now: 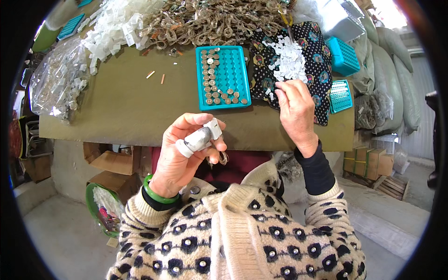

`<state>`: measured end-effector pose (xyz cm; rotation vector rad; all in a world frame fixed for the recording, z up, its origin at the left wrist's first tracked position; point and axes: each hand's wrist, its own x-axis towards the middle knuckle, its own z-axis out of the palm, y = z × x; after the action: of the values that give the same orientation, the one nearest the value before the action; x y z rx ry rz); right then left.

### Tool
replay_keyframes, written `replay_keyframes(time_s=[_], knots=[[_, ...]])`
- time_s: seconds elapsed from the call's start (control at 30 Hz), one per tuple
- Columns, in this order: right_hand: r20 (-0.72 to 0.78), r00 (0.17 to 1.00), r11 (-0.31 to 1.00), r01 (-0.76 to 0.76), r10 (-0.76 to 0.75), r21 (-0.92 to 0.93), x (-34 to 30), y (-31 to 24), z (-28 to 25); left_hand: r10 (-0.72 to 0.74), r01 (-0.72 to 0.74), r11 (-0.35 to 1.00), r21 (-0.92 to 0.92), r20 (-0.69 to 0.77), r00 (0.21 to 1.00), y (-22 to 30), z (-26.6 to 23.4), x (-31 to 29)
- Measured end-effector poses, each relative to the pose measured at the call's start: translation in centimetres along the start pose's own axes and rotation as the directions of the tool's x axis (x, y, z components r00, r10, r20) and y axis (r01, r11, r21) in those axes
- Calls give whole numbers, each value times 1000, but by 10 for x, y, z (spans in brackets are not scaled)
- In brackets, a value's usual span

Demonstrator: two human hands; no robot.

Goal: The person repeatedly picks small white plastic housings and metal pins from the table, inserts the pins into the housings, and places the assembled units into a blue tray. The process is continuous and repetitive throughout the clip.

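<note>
My left hand (179, 149) is closed around a small white plastic piece (214, 128), raised just past the table's front edge. Its thumb seems wrapped in a worn white cover (198, 140), stained grey. A small coil of brownish wire (223, 158) hangs below those fingers. Over the near side of a heap of small flat white pieces (289, 60), my right hand (297, 105) has its thumb and index finger almost together; what sits between them is too small to make out. The heap lies on a dark patterned cloth (319, 70).
Left of the cloth, a turquoise tray (238, 70) carries several round metal discs (211, 84). Tangled wire coils (196, 23) and translucent white pieces (121, 23) cover the back. A clear plastic bag (60, 84) lies left. More turquoise trays (341, 96) stand right.
</note>
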<state>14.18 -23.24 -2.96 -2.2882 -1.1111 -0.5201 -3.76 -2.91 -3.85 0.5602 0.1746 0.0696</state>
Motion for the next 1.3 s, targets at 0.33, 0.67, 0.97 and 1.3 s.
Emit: replay_keyframes(time_s=[0.33, 0.67, 0.97, 1.3], knots=[[118, 992, 999, -53, 54, -10, -11, 2, 4, -75, 75, 997, -4, -76, 994, -1, 10, 14], [257, 902, 765, -431, 348, 478, -1, -23, -22, -68, 66, 997, -50, -46, 997, 4, 5, 11], [228, 969, 436, -249, 101, 865, 24, -91, -4, 29, -26, 999, 46, -73, 997, 17, 6, 4], [235, 968, 421, -251, 91, 872, 18, -121, 20, 20, -16, 984, -176, 23, 1000, 17, -9, -6]])
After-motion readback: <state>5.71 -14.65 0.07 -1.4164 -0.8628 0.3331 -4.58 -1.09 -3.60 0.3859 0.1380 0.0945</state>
